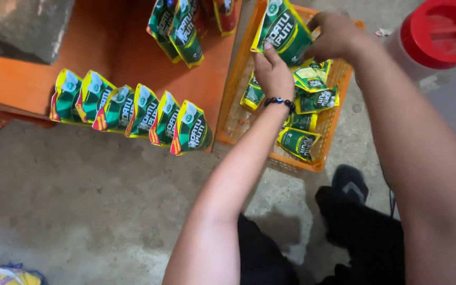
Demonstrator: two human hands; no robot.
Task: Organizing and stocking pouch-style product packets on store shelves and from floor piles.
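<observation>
Head view showed both hands, left hand (273,73) and right hand (332,36), fingers pinching a green-and-yellow foil sachet (283,29) above the orange plastic crate (231,89) at upper centre, keeping it upright.

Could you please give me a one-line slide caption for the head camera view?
Both hands, left hand and right hand, hold a green pouch over an orange crate of similar pouches.

Small shop or stockroom: identical green-yellow sachets (133,111) lined up on orange shelf (133,58), more in orange plastic crate (296,161), bare concrete floor (91,211), red-lidded jar (439,34).
</observation>
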